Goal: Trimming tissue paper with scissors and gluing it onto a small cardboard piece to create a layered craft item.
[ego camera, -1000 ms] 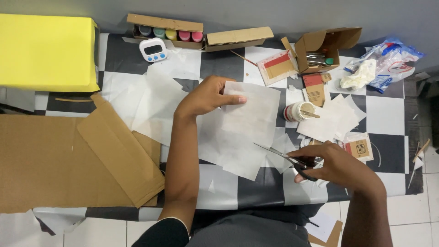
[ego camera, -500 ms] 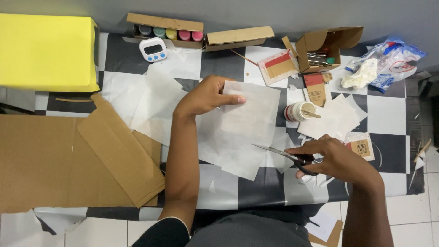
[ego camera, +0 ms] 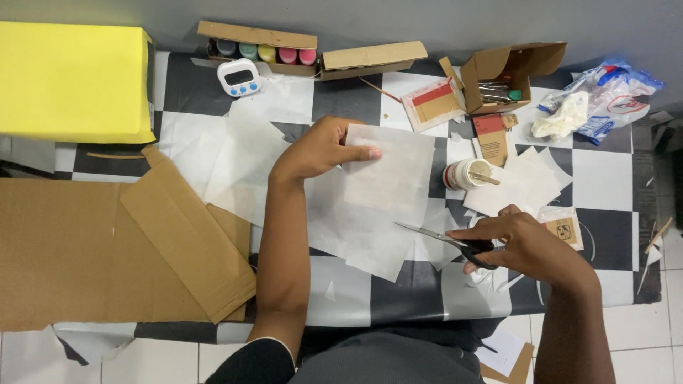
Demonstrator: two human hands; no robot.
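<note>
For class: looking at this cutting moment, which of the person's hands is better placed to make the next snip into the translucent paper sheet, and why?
The right hand: it holds the scissors, blades pointing at the paper sheet's edge. The left hand lies flat on the sheet, pinning it down.

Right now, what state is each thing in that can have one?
Scissors: blades open, gripped by the right hand.
Translucent paper sheet: flat, pinned under the left hand.
Glue pot: lid off, stick resting in it.
Small cardboard box: flaps open.
Paint-bottle box: open, bottles upright.
Cardboard sheets: flattened.
</note>
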